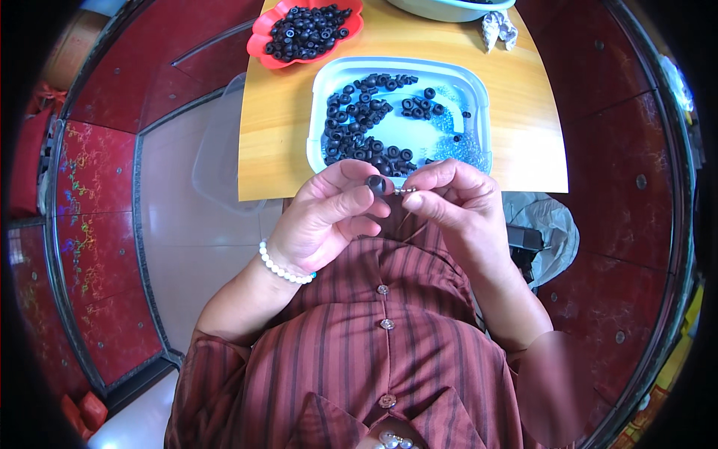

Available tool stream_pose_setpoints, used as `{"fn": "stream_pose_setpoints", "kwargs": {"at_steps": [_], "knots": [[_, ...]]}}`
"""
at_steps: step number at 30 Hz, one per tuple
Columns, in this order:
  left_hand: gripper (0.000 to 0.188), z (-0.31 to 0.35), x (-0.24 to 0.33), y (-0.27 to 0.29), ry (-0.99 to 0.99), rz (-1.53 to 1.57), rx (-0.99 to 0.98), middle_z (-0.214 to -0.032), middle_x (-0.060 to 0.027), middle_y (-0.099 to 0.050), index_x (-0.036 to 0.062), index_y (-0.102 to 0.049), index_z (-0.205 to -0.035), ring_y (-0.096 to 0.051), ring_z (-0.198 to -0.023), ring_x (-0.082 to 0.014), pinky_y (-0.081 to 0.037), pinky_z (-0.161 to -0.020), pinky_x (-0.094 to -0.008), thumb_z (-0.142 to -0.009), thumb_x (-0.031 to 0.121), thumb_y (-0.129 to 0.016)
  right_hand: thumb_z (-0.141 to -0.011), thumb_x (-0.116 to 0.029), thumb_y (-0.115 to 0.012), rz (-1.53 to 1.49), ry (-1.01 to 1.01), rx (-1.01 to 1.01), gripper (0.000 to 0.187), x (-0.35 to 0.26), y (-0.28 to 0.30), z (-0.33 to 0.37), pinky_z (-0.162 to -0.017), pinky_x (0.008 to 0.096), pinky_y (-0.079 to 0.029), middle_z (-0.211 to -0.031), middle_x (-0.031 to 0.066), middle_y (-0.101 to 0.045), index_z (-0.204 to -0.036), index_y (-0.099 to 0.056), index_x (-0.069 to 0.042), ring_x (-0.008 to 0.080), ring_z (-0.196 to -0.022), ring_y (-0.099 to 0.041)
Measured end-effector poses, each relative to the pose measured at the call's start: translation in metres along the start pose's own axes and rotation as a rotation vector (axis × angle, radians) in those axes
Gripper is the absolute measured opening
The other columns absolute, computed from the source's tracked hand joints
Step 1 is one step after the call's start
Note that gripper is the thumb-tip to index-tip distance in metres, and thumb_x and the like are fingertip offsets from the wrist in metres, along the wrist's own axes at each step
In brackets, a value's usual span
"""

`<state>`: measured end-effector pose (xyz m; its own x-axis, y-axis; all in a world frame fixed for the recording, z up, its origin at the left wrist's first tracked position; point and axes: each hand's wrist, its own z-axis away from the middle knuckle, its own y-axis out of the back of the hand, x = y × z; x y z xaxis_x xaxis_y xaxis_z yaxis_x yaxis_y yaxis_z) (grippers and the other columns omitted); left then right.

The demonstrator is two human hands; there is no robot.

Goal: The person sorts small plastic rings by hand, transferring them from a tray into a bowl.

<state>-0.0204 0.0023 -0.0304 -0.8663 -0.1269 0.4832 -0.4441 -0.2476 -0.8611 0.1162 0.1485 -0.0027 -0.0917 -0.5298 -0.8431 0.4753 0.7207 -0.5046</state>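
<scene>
Between the thumb and fingers of my left hand (329,213) is a small round black cap (376,184), turned toward the right. My right hand (456,198) pinches a short, thin metal piece (404,190), perhaps a small screw or pin; its tip is at or very near the cap, and I cannot tell whether it has entered it. Both hands are held close together just over the near edge of the table. Right beyond them stands a pale blue tray (485,112) with many loose black caps (365,112) and scattered tiny bits inside.
A red scalloped dish (258,41) full of black parts (307,31) sits at the far left of the wooden table (523,135). At the far right are a pale green basin (449,10) and a crumpled wrapper (499,31). A plastic bag (557,232) hangs below the table's right side.
</scene>
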Motion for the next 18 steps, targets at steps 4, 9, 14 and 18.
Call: {"fn": "stream_pose_setpoints", "kwargs": {"at_steps": [4, 9, 14, 18], "knots": [[0.031, 0.002, -0.005, -0.008, -0.047, -0.089, 0.078, -0.105, -0.0105, -0.064, 0.0056, -0.055, -0.120, -0.065, -0.093, -0.0211, -0.057, -0.078, -0.0325, -0.088, 0.004, -0.058, -0.079, 0.004, -0.068, 0.205, 0.218, -0.037, 0.008, 0.003, -0.004, 0.000, -0.072, 0.0230, -0.050, -0.085, 0.0054, -0.064, -0.084, -0.063, 0.000, 0.0102, -0.080, -0.061], [0.028, 0.004, -0.005, -0.015, -0.043, -0.239, 0.152, -0.107, -0.0103, -0.064, 0.0035, -0.060, -0.115, -0.065, -0.091, -0.0177, -0.056, -0.079, -0.0299, -0.087, 0.004, -0.061, -0.078, 0.005, -0.068, 0.592, 0.272, -0.108, 0.010, -0.002, 0.005, -0.006, -0.070, 0.0245, -0.051, -0.080, 0.0046, -0.062, -0.080, -0.059, 0.001, 0.0132, -0.077, -0.062], [0.026, 0.006, -0.001, -0.008, -0.009, -0.573, 0.006, -0.104, -0.0124, -0.065, -0.0019, -0.062, -0.111, -0.064, -0.090, -0.0152, -0.053, -0.081, -0.0274, -0.084, 0.001, -0.062, -0.070, 0.011, -0.072, 0.110, -0.244, -0.258, 0.024, -0.009, 0.013, -0.021, -0.066, 0.0238, -0.053, -0.081, 0.0045, -0.059, -0.077, -0.053, -0.001, 0.0129, -0.073, -0.062], [0.025, 0.009, 0.003, 0.001, 0.134, -0.476, -0.016, -0.101, -0.0117, -0.065, -0.0024, -0.060, -0.111, -0.064, -0.090, -0.0175, -0.054, -0.081, -0.0300, -0.087, 0.004, -0.060, -0.069, 0.009, -0.074, 0.217, -0.345, -0.424, 0.026, -0.001, 0.020, -0.025, -0.069, 0.0234, -0.052, -0.079, 0.0024, -0.059, -0.080, -0.054, -0.002, 0.0102, -0.075, -0.061]]}}
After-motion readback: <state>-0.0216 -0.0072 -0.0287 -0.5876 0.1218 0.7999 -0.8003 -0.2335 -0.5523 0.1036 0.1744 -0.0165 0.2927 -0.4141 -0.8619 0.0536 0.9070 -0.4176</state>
